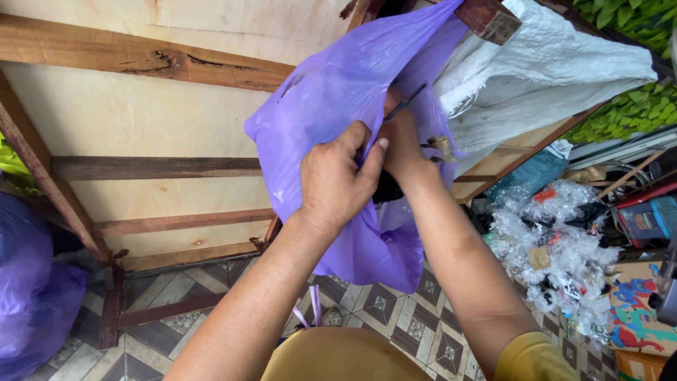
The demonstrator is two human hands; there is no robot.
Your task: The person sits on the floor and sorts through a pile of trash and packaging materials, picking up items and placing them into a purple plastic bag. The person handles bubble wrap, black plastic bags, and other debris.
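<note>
From the head camera, I see my left hand [337,180] pinching a fold of the purple plastic bag [331,106], fingers closed on the film near its middle. My right hand [403,144] is pushed into the same bag, curled around bunched plastic and something dark (I cannot tell what it is). The bag hangs in front of the plywood wall [141,120], with its long axis running from upper right, by the wooden beam [486,17], down to its sagging bottom over the tiled floor [395,317]. A white woven sack [543,77] hangs just beside it on the right. A heap of clear wrapped packets [557,247] lies lower right, well apart.
</note>
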